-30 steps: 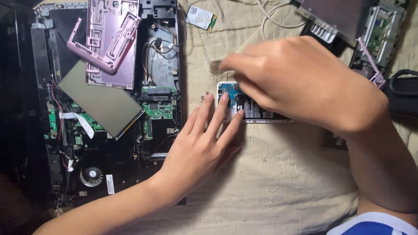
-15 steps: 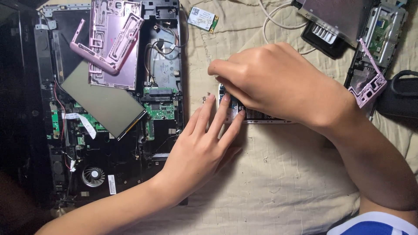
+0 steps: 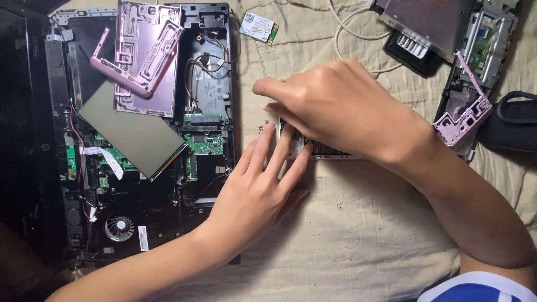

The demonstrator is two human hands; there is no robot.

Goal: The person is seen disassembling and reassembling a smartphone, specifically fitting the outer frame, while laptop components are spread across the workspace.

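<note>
Since a second ago the right hand (image 3: 347, 112) has shifted left over the circuit module (image 3: 321, 148) on the quilt (image 3: 358, 235), fingers closed pinching its end, while left hand (image 3: 263, 190) fingers, extended, press beside it.

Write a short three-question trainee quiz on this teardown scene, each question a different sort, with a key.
1. True or false: the left hand lies flat with its fingertips on the flat part that the right hand covers.
2. What lies on the opened laptop base at upper left? A) pink panel B) scissors C) mug
3. Fill in: the small green wireless card rests on the beige ____.

Key: 1 true; 2 A; 3 cloth.
</note>
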